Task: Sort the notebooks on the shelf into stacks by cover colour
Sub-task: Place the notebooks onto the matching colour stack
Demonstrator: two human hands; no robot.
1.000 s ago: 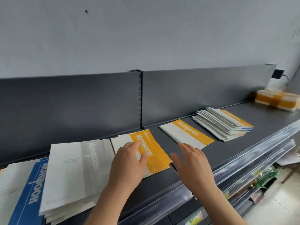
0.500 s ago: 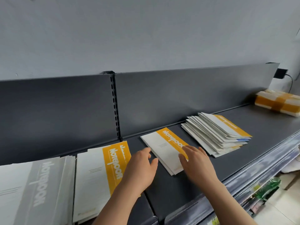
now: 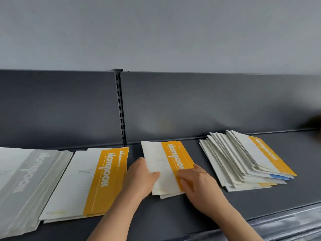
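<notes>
Plainly, both hands are on the small orange pile (image 3: pixel 166 164) in the middle of the shelf (image 3: pixel 173 220): the left hand (image 3: pixel 140 178) grips its 9 o'clock edge with the thumb over the white part of the cover, while the right hand (image 3: pixel 196 185) lies on the orange band, fingers fairly straight, pressing rather than gripping. At 9 o'clock of this pile lies the bigger orange stack (image 3: pixel 97 180), and beyond it the grey stack (image 3: pixel 26 178). At 3 o'clock sits the mixed heap (image 3: pixel 243 159), fanned out, with a blue cover peeping out low down. The pile's notebooks are already stepped at the near edge, so a one-sided pull could leave the lower ones behind or send them towards the shelf front at 6 o'clock. Whether the left fingers reach under the pile is hidden, and its count is unclear. The grey stack is cut off at the frame's left edge, and a dark smudge (image 3: pixel 314 122) at far right cannot be made out.
</notes>
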